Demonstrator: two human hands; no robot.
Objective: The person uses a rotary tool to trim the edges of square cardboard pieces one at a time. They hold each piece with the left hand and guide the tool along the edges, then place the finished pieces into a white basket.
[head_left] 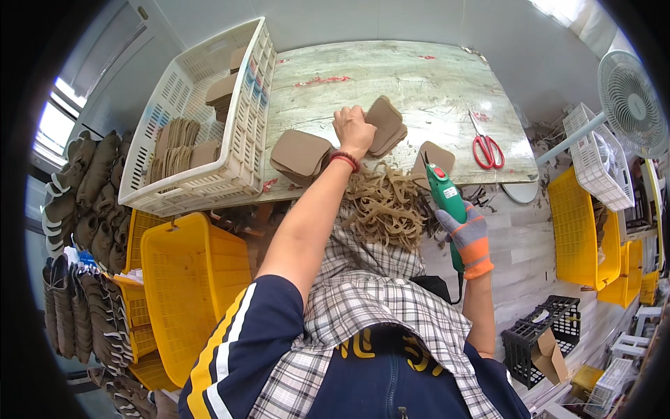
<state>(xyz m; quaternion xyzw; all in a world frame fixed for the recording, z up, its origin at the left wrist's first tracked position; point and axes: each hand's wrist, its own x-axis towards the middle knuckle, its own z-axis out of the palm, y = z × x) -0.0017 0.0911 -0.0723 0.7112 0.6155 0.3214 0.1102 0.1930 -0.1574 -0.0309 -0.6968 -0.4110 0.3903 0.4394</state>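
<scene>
The right hand (466, 234), in a grey-and-orange glove, grips a green corded handheld cutter (444, 190), its tip over a brown rounded-square piece (441, 153) at the near edge of the weathered pale bench (412, 77). Curly brown trimmings (387, 206) spill over that edge. Red-handled metal scissors (480, 137) lie near the right edge. Mid-bench, the bare left hand (354, 131) curls against a fanned brown rounded-square stack (385, 122); whether gripping, I cannot tell.

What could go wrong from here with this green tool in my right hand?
Your left hand is bare, so the green tool's pointed tip might nick it if they meet. The black cord hangs beside the plaid cloth and could snag. The brown scraps heaped near the tool might tangle in it.
</scene>
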